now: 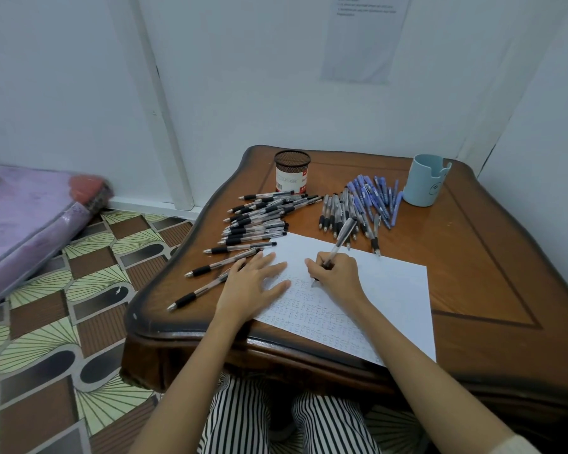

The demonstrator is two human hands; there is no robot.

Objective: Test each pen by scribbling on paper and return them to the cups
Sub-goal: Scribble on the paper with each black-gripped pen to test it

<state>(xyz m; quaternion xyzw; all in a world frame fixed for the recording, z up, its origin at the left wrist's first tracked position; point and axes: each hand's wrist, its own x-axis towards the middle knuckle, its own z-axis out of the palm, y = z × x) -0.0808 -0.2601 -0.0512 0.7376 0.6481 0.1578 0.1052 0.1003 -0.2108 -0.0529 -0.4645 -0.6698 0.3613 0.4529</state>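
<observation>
My right hand (336, 275) grips a clear pen (341, 235) with a black grip, its tip touching the white paper (394, 290), which carries rows of small scribbles. My left hand (254, 283) lies flat on the paper's left edge, fingers spread. A pile of black-grip pens (259, 217) lies left of the paper. Another pile (358, 204) of black and blue pens lies behind it. A dark mesh cup (292, 170) stands at the back left and a light blue cup (425, 180) at the back right. No pen shows above either cup's rim.
The low brown wooden table (473, 257) stands in a corner between white walls. Patterned floor tiles (63, 306) lie to the left, with a purple mattress (20, 224) beyond. My striped trouser legs show under the table's front edge.
</observation>
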